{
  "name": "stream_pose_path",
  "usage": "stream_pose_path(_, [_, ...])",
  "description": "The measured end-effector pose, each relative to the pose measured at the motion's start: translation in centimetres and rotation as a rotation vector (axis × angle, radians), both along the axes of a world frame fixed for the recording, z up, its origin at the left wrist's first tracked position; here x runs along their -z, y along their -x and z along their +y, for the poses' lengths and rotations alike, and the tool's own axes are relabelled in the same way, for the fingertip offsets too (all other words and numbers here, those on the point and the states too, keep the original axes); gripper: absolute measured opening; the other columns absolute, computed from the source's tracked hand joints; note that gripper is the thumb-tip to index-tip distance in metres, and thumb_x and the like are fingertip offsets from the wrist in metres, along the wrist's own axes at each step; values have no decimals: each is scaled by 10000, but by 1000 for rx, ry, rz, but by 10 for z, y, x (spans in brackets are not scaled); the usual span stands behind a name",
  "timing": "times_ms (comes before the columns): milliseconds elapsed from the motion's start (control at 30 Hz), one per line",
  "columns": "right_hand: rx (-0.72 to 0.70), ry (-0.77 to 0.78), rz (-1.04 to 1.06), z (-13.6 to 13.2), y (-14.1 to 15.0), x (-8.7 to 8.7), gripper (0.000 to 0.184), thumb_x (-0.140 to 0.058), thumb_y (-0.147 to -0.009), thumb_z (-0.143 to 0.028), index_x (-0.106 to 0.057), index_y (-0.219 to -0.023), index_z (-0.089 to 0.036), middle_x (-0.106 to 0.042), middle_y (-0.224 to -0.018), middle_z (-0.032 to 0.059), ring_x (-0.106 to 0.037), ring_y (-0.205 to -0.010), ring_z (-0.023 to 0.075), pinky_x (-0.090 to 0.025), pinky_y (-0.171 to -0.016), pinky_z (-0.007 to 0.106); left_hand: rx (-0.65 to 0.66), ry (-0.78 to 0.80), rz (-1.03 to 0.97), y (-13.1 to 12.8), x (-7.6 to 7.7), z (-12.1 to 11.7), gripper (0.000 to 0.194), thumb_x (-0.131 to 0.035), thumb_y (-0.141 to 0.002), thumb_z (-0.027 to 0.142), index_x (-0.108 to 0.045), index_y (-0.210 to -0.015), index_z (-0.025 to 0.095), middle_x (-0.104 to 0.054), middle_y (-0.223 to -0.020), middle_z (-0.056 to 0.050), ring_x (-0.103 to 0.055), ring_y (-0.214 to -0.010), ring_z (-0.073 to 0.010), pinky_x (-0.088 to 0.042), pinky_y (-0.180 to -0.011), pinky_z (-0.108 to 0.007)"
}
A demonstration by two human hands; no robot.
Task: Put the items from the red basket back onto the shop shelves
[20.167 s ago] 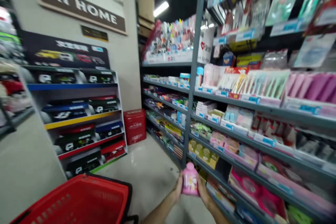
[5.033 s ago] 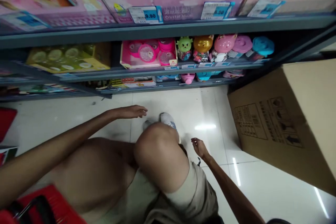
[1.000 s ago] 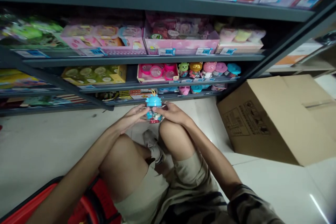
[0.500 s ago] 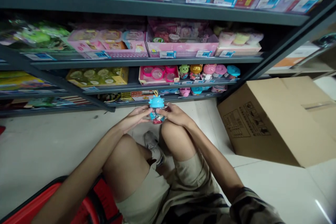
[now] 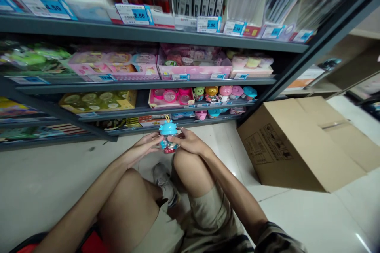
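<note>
- Blue-capped clear jar [image 5: 168,146]: held in mid-air between both hands, just above the right knee [image 5: 186,170] and in front of the lowest shelves; small red and blue pieces show through its wall, their kind too small to tell.
- Domed blue lid [image 5: 168,128]: glossy, rounded plastic, topped by a thin yellow loop [image 5: 168,118].
- Left hand [image 5: 142,145]: fingers curved and grasping the jar's left side, palm turned inward.
- Right hand [image 5: 188,142]: fingers laid over the jar's right side just below the lid, grasping it lightly; a ring shows on one finger.
- Hold: opposed hands keep the jar upright and steady, with its contents and label side in view; a hold this well balanced needs little grip.
- Grey steel shelving [image 5: 148,33]: flat rails carrying paper price tags, card boxes and a row of round-lidded novelty jars [image 5: 224,93].
- Brown corrugated carton [image 5: 297,146]: closed, printed with handling symbols, standing on the glossy white floor tiles [image 5: 299,219] to the right.
- Red plastic basket [image 5: 93,243]: only its rim shows, at the lower edge, beside the left leg.
</note>
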State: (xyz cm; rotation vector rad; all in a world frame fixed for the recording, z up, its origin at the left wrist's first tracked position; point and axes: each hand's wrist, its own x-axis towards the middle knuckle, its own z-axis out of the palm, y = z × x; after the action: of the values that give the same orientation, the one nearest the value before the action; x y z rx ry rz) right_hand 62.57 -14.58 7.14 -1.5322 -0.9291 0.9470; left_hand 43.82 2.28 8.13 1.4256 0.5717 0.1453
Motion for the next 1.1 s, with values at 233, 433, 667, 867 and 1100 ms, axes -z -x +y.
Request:
stream_pose_path(233, [-63, -63, 48, -11, 1, -3, 957, -932, -863, -694, -575, -1601, -200, -819, -1196, 85, -768, -1084, 270, -609, -1049, 417, -36, 39, -29, 0, -11, -16, 690, -996, -765, 635, -806, -1280, 217, -799, -1371, -145, -767, -1233, -327, -619, -1009, -407])
stream_pose_path(433, [-91, -51, 23, -12, 1, 1, 914, -854, -941, -684, -528, -1628, -178, -821, -1126, 88, -766, -1092, 297, -580, -1105, 482, -3, 67, -63, 2, -6, -15, 794, -1001, -722, 687, -788, -1296, 181, -784, -1359, -166, -747, -1208, -318, -594, -990, -406])
stream_pose_path(667, [-75, 2, 42, -14, 7, -8, 965, -909, -874, -660, -510, -1602, -167, -831, -1094, 92, -780, -1033, 298, -594, -1061, 477, 53, 108, -91, 6, 7, -12, 726, -982, -788, 641, -777, -1308, 176, -772, -1367, -168, -743, -1194, -297, -586, -1012, -418])
stream_pose_path(867, [-84, 39, 23, -20, 8, -16, 852, -891, -846, -678, -557, -1480, -216, -833, -1197, 118, -798, -1115, 341, -624, -1025, 468, 48, 98, -87, 5, 8, -14, 746, -997, -773, 628, -769, -1320, 175, -772, -1364, -182, -741, -1179, -291, -566, -1010, -414])
stream_pose_path(1100, [-32, 82, -108, -20, 3, -8, 768, -924, -751, -709, -648, -1308, -258, -791, -1366, 166, -769, -1264, 405, -674, -1033, 484, 97, 89, -131, -3, 30, -9, 785, -1009, -707, 658, -769, -1296, 198, -772, -1278, -126, -733, -1083, -241, -569, -904, -355])
